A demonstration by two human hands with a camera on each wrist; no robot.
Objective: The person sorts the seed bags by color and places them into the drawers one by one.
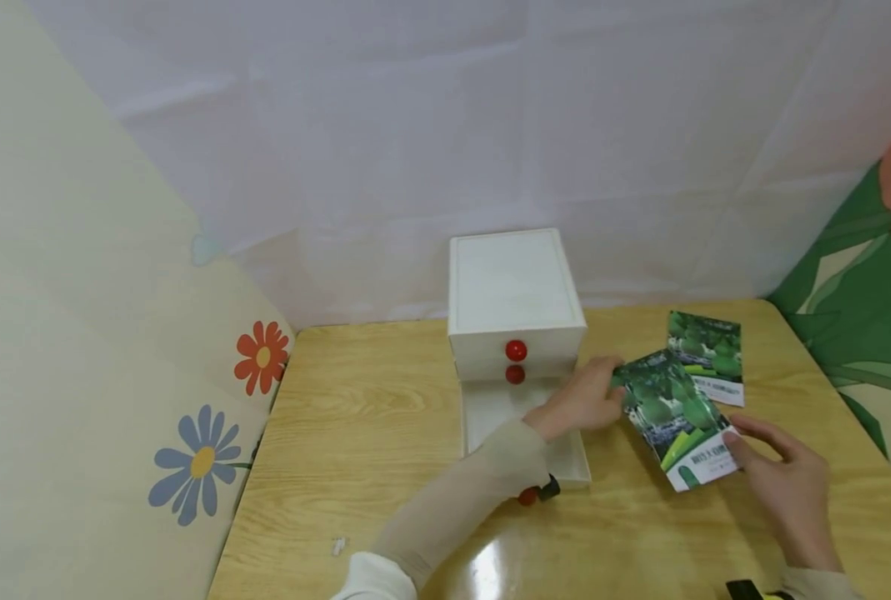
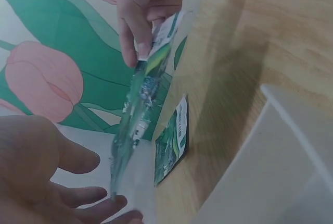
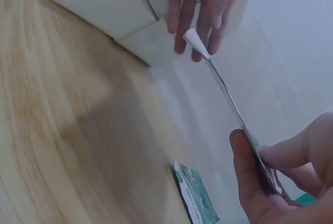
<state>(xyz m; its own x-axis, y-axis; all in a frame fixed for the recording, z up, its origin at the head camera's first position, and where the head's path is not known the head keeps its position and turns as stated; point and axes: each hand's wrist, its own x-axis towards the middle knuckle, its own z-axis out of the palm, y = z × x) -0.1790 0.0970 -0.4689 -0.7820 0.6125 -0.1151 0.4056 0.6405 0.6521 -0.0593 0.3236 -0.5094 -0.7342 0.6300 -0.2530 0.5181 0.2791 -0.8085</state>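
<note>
A green-and-white seed packet (image 1: 673,421), printed with green vegetables, is pinched by my right hand (image 1: 786,475) at its white lower corner, thumb on the printed face. It hangs tilted above the table. My left hand (image 1: 583,396) is at the packet's far left end; in the left wrist view its thumb and fingers (image 2: 93,211) are spread around that end without gripping it. Behind lies a second, similar seed packet (image 1: 723,333), flat on the table and partly covered in the head view. Seen edge-on in the right wrist view, the held packet (image 3: 229,96) looks thin.
A white drawer box (image 1: 516,283) with red round knobs stands at the back centre. Its lower drawer (image 1: 483,408) is pulled out, under my left forearm. A small black piece (image 1: 548,487) sits at the drawer's front by a red knob. Cloth walls border the wooden table (image 1: 355,417).
</note>
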